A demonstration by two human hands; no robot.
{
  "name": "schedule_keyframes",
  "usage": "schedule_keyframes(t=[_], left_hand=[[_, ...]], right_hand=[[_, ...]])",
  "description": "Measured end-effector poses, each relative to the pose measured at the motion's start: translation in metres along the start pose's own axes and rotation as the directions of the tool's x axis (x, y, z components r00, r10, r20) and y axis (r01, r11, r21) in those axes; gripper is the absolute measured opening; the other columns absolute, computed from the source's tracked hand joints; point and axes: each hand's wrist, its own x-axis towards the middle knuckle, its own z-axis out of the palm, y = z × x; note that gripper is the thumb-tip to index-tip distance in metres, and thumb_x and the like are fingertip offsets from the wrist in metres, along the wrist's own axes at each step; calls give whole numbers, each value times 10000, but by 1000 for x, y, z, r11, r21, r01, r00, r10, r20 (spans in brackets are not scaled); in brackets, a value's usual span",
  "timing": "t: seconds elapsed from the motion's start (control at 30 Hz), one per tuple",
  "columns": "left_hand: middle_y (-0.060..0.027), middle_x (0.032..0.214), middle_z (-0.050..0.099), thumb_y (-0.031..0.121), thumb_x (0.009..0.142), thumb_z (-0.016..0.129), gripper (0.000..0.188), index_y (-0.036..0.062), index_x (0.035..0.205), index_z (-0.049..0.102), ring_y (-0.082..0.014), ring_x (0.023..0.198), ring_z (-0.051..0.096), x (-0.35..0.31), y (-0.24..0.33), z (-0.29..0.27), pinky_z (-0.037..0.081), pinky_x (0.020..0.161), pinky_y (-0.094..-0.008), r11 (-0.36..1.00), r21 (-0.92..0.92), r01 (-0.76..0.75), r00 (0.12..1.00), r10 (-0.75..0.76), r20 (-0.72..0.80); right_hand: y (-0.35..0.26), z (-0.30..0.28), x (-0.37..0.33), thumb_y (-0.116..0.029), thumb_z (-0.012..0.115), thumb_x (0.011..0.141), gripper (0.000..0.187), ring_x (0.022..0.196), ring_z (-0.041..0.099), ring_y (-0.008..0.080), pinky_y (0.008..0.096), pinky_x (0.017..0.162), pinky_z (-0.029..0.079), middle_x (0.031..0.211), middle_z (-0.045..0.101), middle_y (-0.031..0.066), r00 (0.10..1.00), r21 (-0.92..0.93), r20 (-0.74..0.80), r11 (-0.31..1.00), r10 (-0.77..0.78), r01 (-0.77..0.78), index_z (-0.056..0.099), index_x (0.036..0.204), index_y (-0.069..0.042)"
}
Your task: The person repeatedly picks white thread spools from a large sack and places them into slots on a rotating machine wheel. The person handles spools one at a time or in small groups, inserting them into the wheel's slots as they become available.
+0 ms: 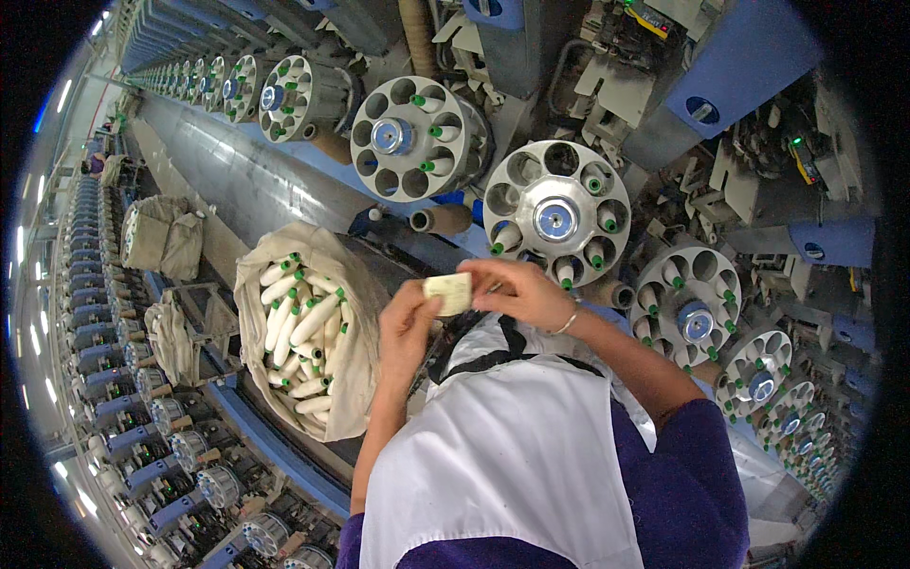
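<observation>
A small pale yellow slip of paper (448,294) with faint marks on it is held up in front of my white apron. My left hand (406,321) pinches its left side, thumb on the face turned toward me. At the right edge, the fingers of my right hand (523,292) are bent and closed on the slip. Just left of my left hand stands an open cloth sack (355,389) full of yarn bobbins (301,332), white with green tips. Beyond my right hand is a round bobbin magazine (556,220) with several bobbins in its pockets.
More round magazines (408,140) line the winding machine on both sides. Brown tubes (441,221) stick out beside them. A metal surface (237,161) runs along the far left. Another sack (163,235) stands behind the first, and a second machine row (204,474) is at the left.
</observation>
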Motion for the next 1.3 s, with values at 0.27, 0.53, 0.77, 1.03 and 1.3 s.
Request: schedule_keyframes(t=[0.27,0.53,0.77,1.03,1.3], left_hand=[[-46,953,617,69,925,577,84,13,959,630,-114,842,556,-17,-21,-12,456,707,-259,987,-99,130,990,-135,-47],[-7,881,627,166,958,558,127,63,976,629,-87,793,587,-60,-87,-33,473,664,-240,894,-224,389,879,-433,-202],[-27,845,611,141,946,581,138,10,969,616,-97,739,548,-68,-96,-18,449,651,-249,937,-118,329,928,-344,-146],[-122,902,639,1,870,595,111,21,974,627,-259,815,626,-82,-124,-127,481,710,-324,864,345,366,795,-97,-599],[-112,1073,567,44,795,555,346,37,1140,538,-282,1003,546,-19,-199,-180,398,938,-428,317,948,28,968,229,-105]], right_hand=[[16,-41,-57,-181,563,916,188,633,622,210,345,582,479,722,596,98,953,-521,58,823,297,-225,532,927,4],[80,-41,-56,-66,501,884,232,933,594,404,467,831,477,980,605,224,825,-764,318,642,467,-69,514,1102,12],[153,-6,4,-58,491,880,230,913,614,404,470,829,487,961,625,221,666,-791,566,549,485,272,521,1097,11],[142,-8,4,-46,484,878,244,946,612,400,464,856,481,986,627,232,451,-775,615,602,647,192,529,1111,8],[73,56,32,-27,515,852,296,1003,604,393,435,868,476,1006,627,241,366,-822,532,569,763,11,551,1144,3]])
